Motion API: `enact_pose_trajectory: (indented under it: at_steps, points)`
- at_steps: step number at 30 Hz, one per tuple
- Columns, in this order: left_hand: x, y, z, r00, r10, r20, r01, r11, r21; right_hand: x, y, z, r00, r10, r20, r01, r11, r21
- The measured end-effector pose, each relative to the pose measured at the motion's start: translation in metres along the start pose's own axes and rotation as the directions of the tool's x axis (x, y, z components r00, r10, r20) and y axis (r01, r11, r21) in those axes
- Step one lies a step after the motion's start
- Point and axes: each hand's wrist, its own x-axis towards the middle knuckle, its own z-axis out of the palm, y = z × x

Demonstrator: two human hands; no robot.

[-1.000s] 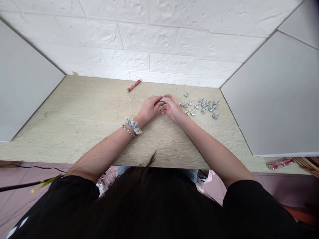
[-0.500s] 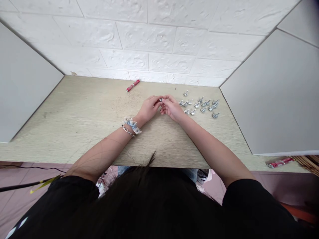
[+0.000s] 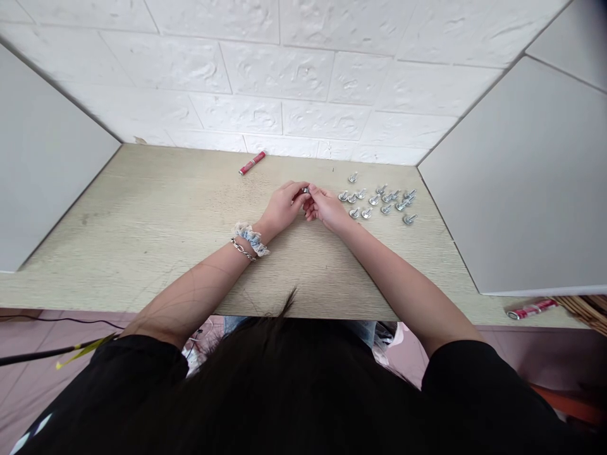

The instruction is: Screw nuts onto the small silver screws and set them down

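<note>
- Metal piece (image 3: 306,189): small, silvery, shiny. Mostly hidden by the fingers; full shape cannot be told.
- Position: between the fingertips of both hands, above the middle of the surface (image 3: 180,215).
- Left hand (image 3: 283,205): fingers bent, thumb and fingertips closed on the left side of the metal piece.
- Right hand (image 3: 329,207): fingers curled, thumb and fingertips pinching the metal piece from the right side.
- Bolts (image 3: 410,219): loose group just right of the right hand. Silvery metal, round flat bases, thin shanks tilted up; several overlap at the group's right side.
- Surface: pale, with fine streaked grain and a few dark specks.
- Red tube (image 3: 251,163): slim cylinder with silvery ends, lying aslant near the wall (image 3: 246,114), left of the bolts. Pale print on it, too small to read.
- Second red tube (image 3: 532,309): at the near right edge of the surface, beside thin brown sticks (image 3: 581,309). Pale marks, not legible.
- Wall: white, embossed in a brick pattern.
- Left wrist: ruffled pale-blue and white scrunchie (image 3: 253,239) beside a silvery chain bracelet (image 3: 243,249).
</note>
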Motion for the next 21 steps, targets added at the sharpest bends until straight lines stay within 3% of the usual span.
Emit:
enact_pose_trajectory:
  at_steps: [4, 8, 15, 21]
  points:
    - [0.0004, -0.0015, 0.0008, 1.000, -0.012, -0.018, 0.012, 1.000, 0.005, -0.0037, -0.0026, -0.0014, 0.999, -0.046, -0.011, 0.047, 0.991, 0.123]
    - [0.0003, -0.0013, 0.0009, 1.000, -0.016, -0.027, 0.016, 1.000, 0.007, -0.0053, -0.0058, 0.0001, 0.998, -0.011, -0.054, 0.021, 0.984, 0.178]
    - [-0.0006, -0.0002, 0.0015, 1.000, 0.016, -0.020, -0.016, 1.000, 0.018, -0.0032, -0.0059, 0.0045, 0.997, 0.054, -0.050, -0.048, 0.992, 0.117]
    - [-0.0008, -0.0004, 0.0020, 0.999, 0.045, -0.017, -0.045, 0.999, 0.001, -0.0043, -0.0042, 0.0005, 1.000, 0.009, 0.018, -0.011, 0.996, 0.086]
